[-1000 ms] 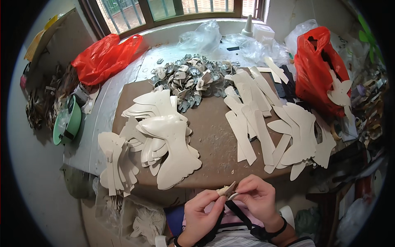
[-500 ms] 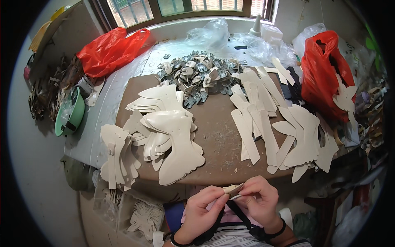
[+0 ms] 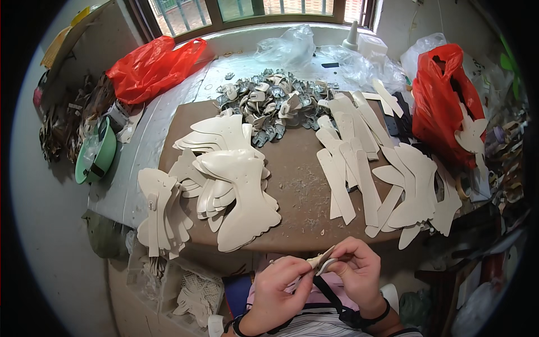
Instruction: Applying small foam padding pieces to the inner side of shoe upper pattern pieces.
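Note:
Close to my body, just off the table's near edge, both hands pinch a small cream leather-like piece [image 3: 319,262] that is bent or folded, its underside greyish brown. My left hand [image 3: 281,285] grips its left end between thumb and fingers. My right hand [image 3: 359,274] holds the right end, where a pale curved edge shows. Most of the piece is hidden by my fingers. In front of me lie fanned stacks of cream cut pieces [image 3: 244,196] on the left, with straight cream strips [image 3: 337,185] and more shaped pieces [image 3: 412,182] on the right.
A heap of metal buckles with cream tabs [image 3: 275,104] sits at the back of the brown board [image 3: 295,196]. Red plastic bags [image 3: 154,70] flank the table, one at the right [image 3: 443,106]. A green bowl [image 3: 104,154] stands left; plastic baskets [image 3: 193,297] with offcuts are below.
The piece has tilted more steeply, its right end raised, and more of its pale curved edge shows. My right hand has risen slightly; both hands keep their hold.

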Action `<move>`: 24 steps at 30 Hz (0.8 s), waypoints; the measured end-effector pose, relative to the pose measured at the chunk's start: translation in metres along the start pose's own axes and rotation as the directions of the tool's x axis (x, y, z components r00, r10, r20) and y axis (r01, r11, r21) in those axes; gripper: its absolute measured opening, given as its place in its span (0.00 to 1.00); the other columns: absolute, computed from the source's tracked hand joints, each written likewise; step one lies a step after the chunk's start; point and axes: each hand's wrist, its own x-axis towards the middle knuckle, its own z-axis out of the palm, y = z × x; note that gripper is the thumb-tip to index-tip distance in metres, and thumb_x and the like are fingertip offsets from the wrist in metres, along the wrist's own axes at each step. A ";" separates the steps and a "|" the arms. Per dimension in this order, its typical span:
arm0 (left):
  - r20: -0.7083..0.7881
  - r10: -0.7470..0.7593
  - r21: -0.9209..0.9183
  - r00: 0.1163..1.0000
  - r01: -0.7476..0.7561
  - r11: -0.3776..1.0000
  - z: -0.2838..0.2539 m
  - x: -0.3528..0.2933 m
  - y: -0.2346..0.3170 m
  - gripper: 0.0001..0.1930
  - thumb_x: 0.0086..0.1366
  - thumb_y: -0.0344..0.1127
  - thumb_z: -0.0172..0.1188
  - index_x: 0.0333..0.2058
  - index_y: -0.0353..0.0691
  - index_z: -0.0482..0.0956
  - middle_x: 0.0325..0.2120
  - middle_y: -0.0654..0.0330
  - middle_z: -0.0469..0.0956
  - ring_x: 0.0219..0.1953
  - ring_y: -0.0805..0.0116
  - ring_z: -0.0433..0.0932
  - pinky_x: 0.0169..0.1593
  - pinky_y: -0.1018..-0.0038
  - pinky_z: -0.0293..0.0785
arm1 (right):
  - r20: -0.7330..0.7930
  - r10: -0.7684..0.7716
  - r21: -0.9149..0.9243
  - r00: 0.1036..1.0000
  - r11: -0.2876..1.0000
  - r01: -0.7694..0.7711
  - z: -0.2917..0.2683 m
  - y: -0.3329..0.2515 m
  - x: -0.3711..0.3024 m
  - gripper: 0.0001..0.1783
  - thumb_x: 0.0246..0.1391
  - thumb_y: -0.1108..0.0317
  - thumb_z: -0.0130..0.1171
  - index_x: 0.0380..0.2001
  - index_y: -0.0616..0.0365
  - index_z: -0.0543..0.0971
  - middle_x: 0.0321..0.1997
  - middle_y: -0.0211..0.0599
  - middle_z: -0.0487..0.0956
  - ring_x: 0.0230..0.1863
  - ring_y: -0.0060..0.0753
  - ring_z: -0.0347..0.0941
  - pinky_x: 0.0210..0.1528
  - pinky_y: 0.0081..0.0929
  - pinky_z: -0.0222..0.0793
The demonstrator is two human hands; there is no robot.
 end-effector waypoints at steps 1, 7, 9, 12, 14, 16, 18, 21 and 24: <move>0.000 -0.001 0.001 1.000 0.001 1.000 0.000 0.000 0.002 0.07 0.53 0.22 0.64 0.33 0.32 0.80 0.28 0.56 0.78 0.28 0.62 0.78 0.33 0.74 0.72 | -0.021 0.007 0.031 1.000 1.000 -0.006 0.002 -0.002 0.000 0.09 0.54 0.84 0.57 0.38 0.67 0.71 0.36 0.35 0.75 0.37 0.20 0.76 0.41 0.16 0.73; -0.009 0.086 0.146 0.996 -0.084 0.986 0.003 0.003 -0.001 0.09 0.50 0.26 0.69 0.31 0.35 0.80 0.28 0.57 0.79 0.30 0.61 0.78 0.32 0.71 0.73 | 0.047 0.142 0.102 0.989 0.984 -0.146 -0.005 -0.010 0.005 0.14 0.53 0.84 0.58 0.44 0.67 0.72 0.38 0.35 0.73 0.40 0.20 0.74 0.45 0.16 0.71; 0.003 0.133 0.183 0.991 -0.132 0.974 0.000 0.002 -0.005 0.10 0.49 0.28 0.70 0.31 0.36 0.80 0.28 0.57 0.78 0.30 0.61 0.78 0.32 0.71 0.73 | 0.071 0.197 0.164 0.978 0.965 -0.206 -0.005 -0.014 0.011 0.15 0.53 0.84 0.58 0.45 0.67 0.73 0.39 0.35 0.71 0.42 0.20 0.72 0.46 0.16 0.71; 0.086 0.175 0.133 0.981 -0.185 0.974 -0.005 0.009 -0.004 0.10 0.48 0.28 0.70 0.30 0.36 0.80 0.28 0.58 0.78 0.29 0.62 0.77 0.32 0.72 0.73 | 0.162 0.250 0.095 0.954 0.959 -0.268 -0.011 -0.013 0.017 0.16 0.49 0.81 0.63 0.43 0.67 0.75 0.40 0.37 0.70 0.41 0.22 0.70 0.45 0.19 0.69; 0.117 0.201 0.108 0.973 -0.213 0.971 -0.006 0.011 -0.007 0.10 0.48 0.28 0.70 0.30 0.36 0.80 0.27 0.59 0.77 0.29 0.62 0.77 0.32 0.72 0.73 | 0.303 0.137 0.133 0.943 0.974 -0.185 -0.019 -0.007 0.014 0.15 0.50 0.86 0.59 0.42 0.66 0.76 0.47 0.35 0.65 0.45 0.22 0.70 0.49 0.19 0.69; 0.148 0.220 0.090 0.964 -0.235 0.968 -0.005 0.012 -0.011 0.09 0.48 0.28 0.70 0.29 0.36 0.80 0.26 0.60 0.77 0.29 0.63 0.76 0.32 0.73 0.73 | 0.319 0.134 0.165 0.938 0.967 -0.194 -0.019 -0.003 0.011 0.13 0.50 0.86 0.59 0.40 0.65 0.76 0.46 0.35 0.65 0.45 0.22 0.70 0.49 0.20 0.69; 0.132 0.341 0.060 0.931 -0.351 0.934 -0.004 0.012 -0.013 0.11 0.42 0.28 0.73 0.24 0.37 0.80 0.23 0.60 0.76 0.26 0.62 0.76 0.29 0.74 0.70 | 0.330 0.131 0.193 0.935 0.960 -0.203 -0.019 -0.001 0.008 0.12 0.50 0.86 0.59 0.38 0.64 0.76 0.46 0.34 0.66 0.45 0.22 0.70 0.49 0.21 0.69; 0.101 0.448 0.084 0.888 -0.456 0.886 -0.002 0.010 -0.020 0.12 0.39 0.28 0.73 0.24 0.38 0.79 0.22 0.61 0.74 0.24 0.64 0.75 0.26 0.74 0.69 | 0.350 0.114 0.193 0.930 0.963 -0.191 -0.018 0.001 0.005 0.11 0.51 0.86 0.58 0.37 0.63 0.75 0.45 0.34 0.65 0.45 0.22 0.70 0.48 0.20 0.70; 0.105 0.509 0.094 0.854 -0.518 0.850 -0.001 -0.002 -0.031 0.10 0.42 0.28 0.69 0.26 0.39 0.79 0.25 0.63 0.75 0.28 0.65 0.75 0.31 0.73 0.72 | 0.365 0.105 0.196 0.925 0.963 -0.186 -0.016 0.002 0.002 0.11 0.52 0.85 0.58 0.37 0.62 0.75 0.45 0.34 0.65 0.44 0.22 0.70 0.47 0.20 0.70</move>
